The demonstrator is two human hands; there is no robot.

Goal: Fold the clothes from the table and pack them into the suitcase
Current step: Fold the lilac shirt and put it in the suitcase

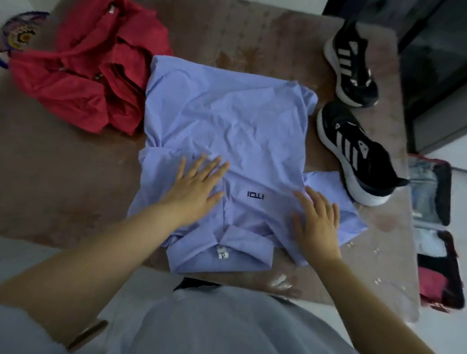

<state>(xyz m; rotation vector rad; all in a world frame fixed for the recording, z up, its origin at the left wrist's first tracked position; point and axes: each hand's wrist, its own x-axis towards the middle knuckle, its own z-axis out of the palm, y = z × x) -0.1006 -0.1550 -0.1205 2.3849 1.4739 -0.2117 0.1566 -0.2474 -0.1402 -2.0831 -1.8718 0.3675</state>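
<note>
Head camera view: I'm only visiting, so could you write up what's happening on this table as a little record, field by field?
Surface: brown table
Being folded: light blue shirt, spread out, collar nearest the person
Left hand: flat on the shirt, fingers straight
Right hand: flat on the shirt, near its right edge
Waiting: red garment, crumpled, left of the shirt
Also on table: black sneakers, right of the shirt
Suitcase: open on the floor at right, some items inside

Dim, soft indoor light — blurred, edges bowed by wide-angle distortion.
</note>
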